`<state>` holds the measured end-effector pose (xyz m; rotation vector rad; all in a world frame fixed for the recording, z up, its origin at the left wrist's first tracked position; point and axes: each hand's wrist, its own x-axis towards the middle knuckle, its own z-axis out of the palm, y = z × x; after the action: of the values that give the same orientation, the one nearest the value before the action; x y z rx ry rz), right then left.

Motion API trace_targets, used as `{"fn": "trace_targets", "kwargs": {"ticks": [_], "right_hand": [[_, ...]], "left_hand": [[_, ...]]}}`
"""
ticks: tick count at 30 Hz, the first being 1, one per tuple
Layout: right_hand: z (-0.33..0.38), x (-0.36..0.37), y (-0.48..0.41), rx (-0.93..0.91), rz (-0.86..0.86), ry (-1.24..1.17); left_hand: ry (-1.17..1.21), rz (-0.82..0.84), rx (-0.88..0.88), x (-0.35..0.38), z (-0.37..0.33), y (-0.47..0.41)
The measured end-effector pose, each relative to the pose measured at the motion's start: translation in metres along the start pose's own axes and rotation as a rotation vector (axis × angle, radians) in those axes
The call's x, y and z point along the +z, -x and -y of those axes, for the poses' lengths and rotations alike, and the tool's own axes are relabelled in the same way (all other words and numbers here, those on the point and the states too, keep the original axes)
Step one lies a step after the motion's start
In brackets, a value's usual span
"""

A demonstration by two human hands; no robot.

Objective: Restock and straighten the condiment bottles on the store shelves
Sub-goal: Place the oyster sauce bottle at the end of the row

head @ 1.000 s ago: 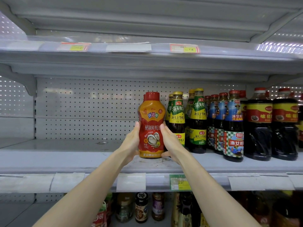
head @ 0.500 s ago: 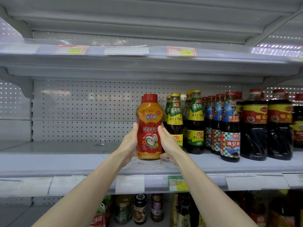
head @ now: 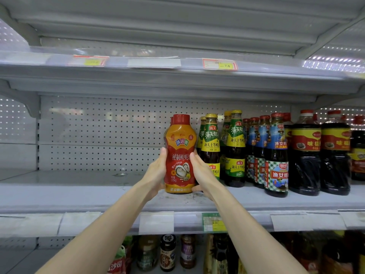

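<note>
- Shelf [head: 79, 196]: grey metal with a pegboard back. Stock stands from its middle to its right edge.
- Bottle row [head: 276, 155]: dark sauce bottles, upright, ranked front to back. The green-labelled ones form the left end.
- Red bottle [head: 180, 155]: upright, label forward, near the front edge at mid-shelf, just beside the left end of the bottle row. A second red cap shows directly behind it. Whether its base rests on the shelf cannot be told.
- Left grip [head: 156, 175] and right grip [head: 203, 173]: each grasps one flank of the red bottle, thumb forward, fingers hidden behind.
- Step in hand, as judged: fronting the red bottle at the head of its column.
- The next move calls for seating it flat, label square to the front edge and level with its neighbours, then letting go without rocking it.
</note>
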<state>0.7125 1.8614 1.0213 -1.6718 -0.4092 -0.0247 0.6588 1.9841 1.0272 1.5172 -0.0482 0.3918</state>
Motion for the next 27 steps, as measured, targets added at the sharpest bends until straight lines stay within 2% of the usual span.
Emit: {"fn": "trace_targets", "kwargs": {"ticks": [14,27], "right_hand": [[0.007,-0.001,0.010,-0.013,0.007,-0.014],[0.016,0.022,0.096,-0.227,-0.173,-0.003]], "left_hand": [[-0.003,-0.017,-0.002,-0.003,-0.008,0.018],[-0.143,-0.028,0.213,-0.044,-0.001,0.087]]}}
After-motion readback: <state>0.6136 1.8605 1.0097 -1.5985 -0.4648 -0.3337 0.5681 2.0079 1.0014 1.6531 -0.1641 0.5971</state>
